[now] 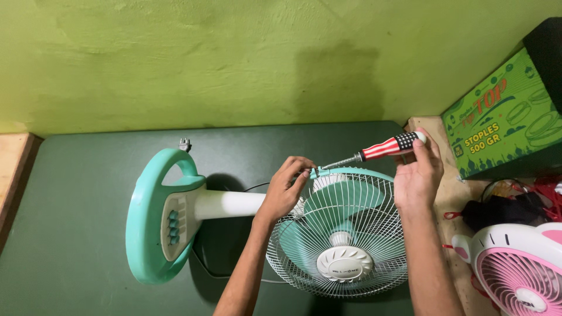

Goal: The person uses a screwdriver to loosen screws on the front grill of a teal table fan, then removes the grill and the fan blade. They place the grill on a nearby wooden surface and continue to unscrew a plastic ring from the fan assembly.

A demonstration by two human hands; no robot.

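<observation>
A teal desk fan (336, 234) lies on its side on the green desk (76, 193). The left hand (287, 187) pinches its grille rim steady while the right hand (417, 175) grips a striped screwdriver (380, 148), tip at the far rim clip.

a: what's over on the right?
b: a pink fan (518, 269), white body, partly cut off by the edge. behind it a dark bundle (503, 210) with red straps around it.
a: and above that?
b: a green box (503, 117), tilted, leaning in the corner on a wood ledge (448, 193). something black (547, 52) stands behind it.
a: the rest?
b: a green wall (234, 58) at the back, a dark green mat (70, 205) below, and a wood strip (14, 164) at the far left.
</observation>
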